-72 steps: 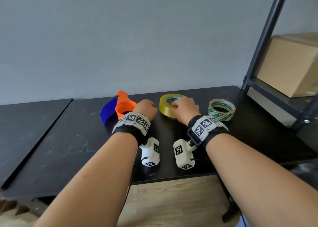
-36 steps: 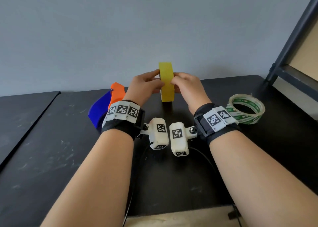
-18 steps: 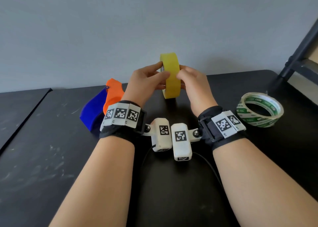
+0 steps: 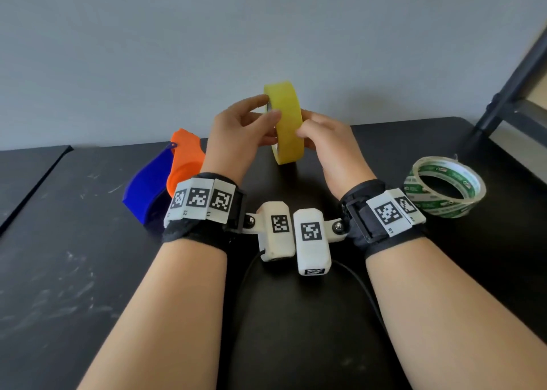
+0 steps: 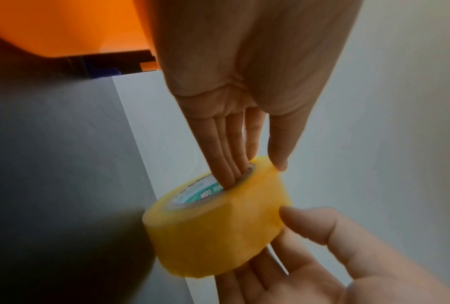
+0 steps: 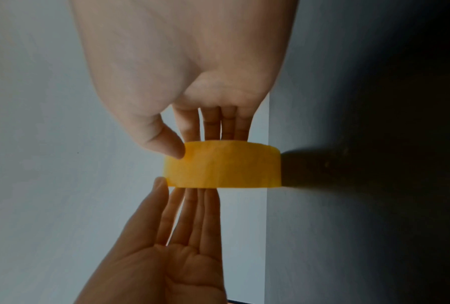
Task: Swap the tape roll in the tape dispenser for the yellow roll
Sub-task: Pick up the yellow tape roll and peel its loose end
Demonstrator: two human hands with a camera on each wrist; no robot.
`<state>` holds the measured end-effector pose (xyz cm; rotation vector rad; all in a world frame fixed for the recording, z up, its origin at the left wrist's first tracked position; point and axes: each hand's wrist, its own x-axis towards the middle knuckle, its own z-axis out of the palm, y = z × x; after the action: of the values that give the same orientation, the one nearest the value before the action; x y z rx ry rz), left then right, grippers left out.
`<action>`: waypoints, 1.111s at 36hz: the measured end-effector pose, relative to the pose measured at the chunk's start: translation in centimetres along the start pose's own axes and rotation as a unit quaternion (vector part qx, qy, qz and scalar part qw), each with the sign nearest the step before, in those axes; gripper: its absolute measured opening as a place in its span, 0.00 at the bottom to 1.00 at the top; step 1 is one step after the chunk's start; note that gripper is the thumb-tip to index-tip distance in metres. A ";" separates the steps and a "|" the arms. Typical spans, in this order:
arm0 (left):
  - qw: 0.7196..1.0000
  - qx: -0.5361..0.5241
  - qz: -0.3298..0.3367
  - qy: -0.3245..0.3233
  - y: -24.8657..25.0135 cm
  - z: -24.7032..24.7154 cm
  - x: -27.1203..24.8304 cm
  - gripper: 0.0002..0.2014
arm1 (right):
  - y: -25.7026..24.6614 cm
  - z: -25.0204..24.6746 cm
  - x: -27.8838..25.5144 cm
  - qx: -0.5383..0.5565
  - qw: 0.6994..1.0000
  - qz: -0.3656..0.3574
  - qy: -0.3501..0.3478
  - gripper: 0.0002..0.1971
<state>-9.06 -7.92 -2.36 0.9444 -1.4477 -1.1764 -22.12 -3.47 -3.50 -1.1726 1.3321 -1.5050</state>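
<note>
At frame centre, above the tabletop point(image 4: 296, 315):
Left hand point(image 4: 236, 135): grip is pinching the yellow roll point(image 4: 285, 123), fingers inside its core.
Right hand point(image 4: 331, 147): grip is grasping the roll's opposite side.

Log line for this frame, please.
yellow roll upright, off table | left hand, right hand both holding | dispenser untouched

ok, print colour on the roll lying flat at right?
Green print on the clear roll, best in the head view.

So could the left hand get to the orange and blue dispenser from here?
Probably yes, once freed. The dispenser lies uncovered on the table just beside the left hand, but that hand shares a grip on the yellow roll with the right hand.
</note>
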 end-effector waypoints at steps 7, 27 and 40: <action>0.996 0.045 -0.006 -0.083 0.0 0.1 -0.4 0.32 | 0.0 -0.5 0.3 0.002 1.000 0.005 0.026 0.11; 0.999 -0.023 -0.011 -0.025 0.7 0.4 -1.1 0.26 | -0.7 -0.8 -0.3 -0.040 0.999 -0.009 -0.024 0.17; 1.000 -0.020 -0.003 -0.009 0.5 0.4 -0.6 0.27 | -0.6 -1.0 -0.1 -0.097 0.995 0.014 0.006 0.08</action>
<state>-9.28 -7.12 -2.03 0.9139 -1.4302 -1.2174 -23.06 -2.98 -2.91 -1.2604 1.5243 -1.3884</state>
